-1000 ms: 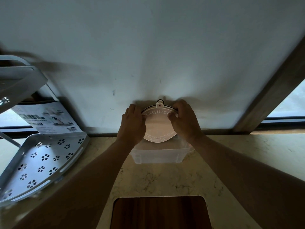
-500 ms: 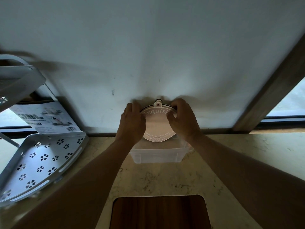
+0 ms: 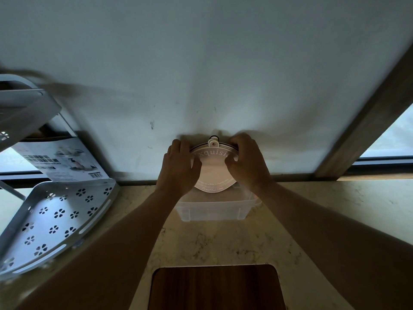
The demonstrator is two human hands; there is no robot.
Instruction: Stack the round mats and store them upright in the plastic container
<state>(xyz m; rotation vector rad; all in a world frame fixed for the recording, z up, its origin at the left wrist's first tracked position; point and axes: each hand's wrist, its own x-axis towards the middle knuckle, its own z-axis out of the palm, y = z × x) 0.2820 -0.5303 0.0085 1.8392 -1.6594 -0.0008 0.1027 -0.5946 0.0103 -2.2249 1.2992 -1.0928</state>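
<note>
I see little change over the last second: left hand point(image 3: 180, 170) and right hand point(image 3: 247, 162) still clasp the round mats point(image 3: 212, 170) on edge, fingers wrapped round both sides. The stack stands upright, lower edge dipping into the plastic container point(image 3: 212, 210) on the desk point(image 3: 223, 242), against the wall. I judge seating nearly done, release pending.

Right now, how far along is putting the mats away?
Stacking looks done: the round mats stand upright as one bundle. In hand: left hand and right hand grip its sides, its lower edge inside the clear plastic container. Left: let go.
</note>
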